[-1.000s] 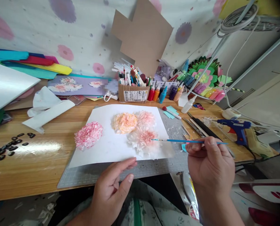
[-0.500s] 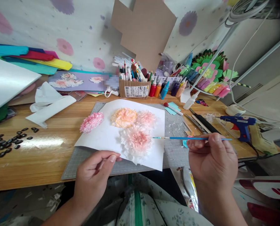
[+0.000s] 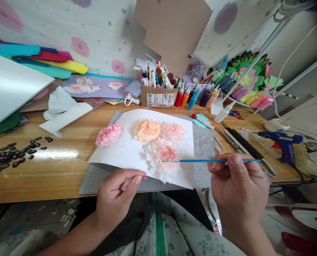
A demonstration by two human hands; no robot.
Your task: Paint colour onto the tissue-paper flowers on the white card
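Observation:
Between thumb and fingers, my right hand (image 3: pixel 238 181) grips a thin blue paintbrush (image 3: pixel 201 161), held level and pointing left. Its tip lies over the petals of a white paper flower with a pink centre (image 3: pixel 162 160); whether it touches them I cannot tell. My left hand (image 3: pixel 122 192) pinches the near edge of a white sheet of paper (image 3: pixel 121 154). On that sheet also sit an orange-tinged flower (image 3: pixel 147 130) and a pale pink flower (image 3: pixel 173 131). A deeper pink flower (image 3: pixel 109 136) rests at the sheet's left edge.
Under the sheet lies a grey cutting mat (image 3: pixel 94 177). Black pebbles (image 3: pixel 11 154) are scattered at left. Behind stand a cardboard box of pens (image 3: pixel 158 96) and paint bottles (image 3: pixel 193 101). At right are a blue glue gun (image 3: pixel 283 142), a black-handled tool (image 3: pixel 242 142) and a makeup brush (image 3: pixel 202 121).
The paintbrush tip has moved left, from beside the white flower to over its petals. My left hand still pinches the sheet. The whole view has shifted slightly.

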